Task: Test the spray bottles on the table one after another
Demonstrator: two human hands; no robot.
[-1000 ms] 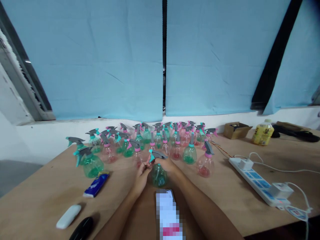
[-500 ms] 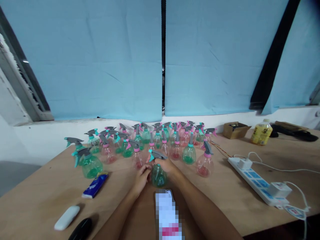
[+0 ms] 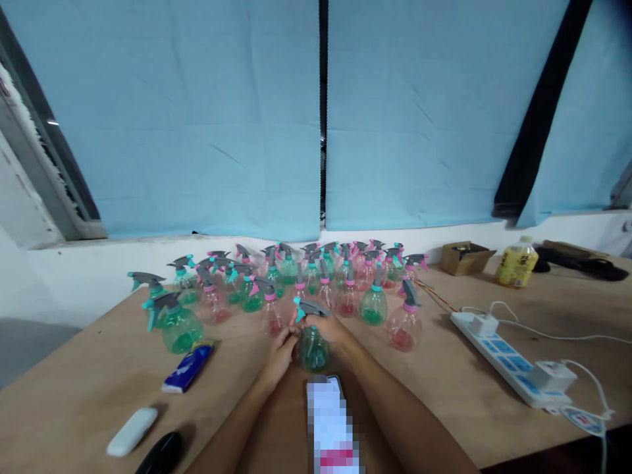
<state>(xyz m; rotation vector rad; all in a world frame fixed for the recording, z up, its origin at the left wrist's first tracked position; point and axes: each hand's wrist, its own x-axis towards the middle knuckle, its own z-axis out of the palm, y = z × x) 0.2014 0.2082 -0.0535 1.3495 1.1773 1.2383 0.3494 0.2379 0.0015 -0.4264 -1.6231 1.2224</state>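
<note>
A green spray bottle (image 3: 315,353) with a grey and turquoise trigger head stands upright on the table in front of me. My right hand (image 3: 326,327) is wrapped round its neck, just below the head. Against the bottle's left side, my left hand (image 3: 282,349) is closed with curled fingers; its fingertips are partly hidden. Just behind are a pink spray bottle (image 3: 275,322) and another green spray bottle (image 3: 374,307). Directly below the held bottle lies a phone (image 3: 330,421) with a blurred screen.
Several green and pink spray bottles crowd the back of the table. To the left lie a blue packet (image 3: 188,368), a white case (image 3: 132,431) and a black object (image 3: 160,453). A power strip (image 3: 508,362) with cables, a cardboard box (image 3: 467,259) and a yellow-labelled bottle (image 3: 516,263) are right.
Almost nothing differs. Both hands stay at the same green spray bottle, and the view has shifted very slightly.
</note>
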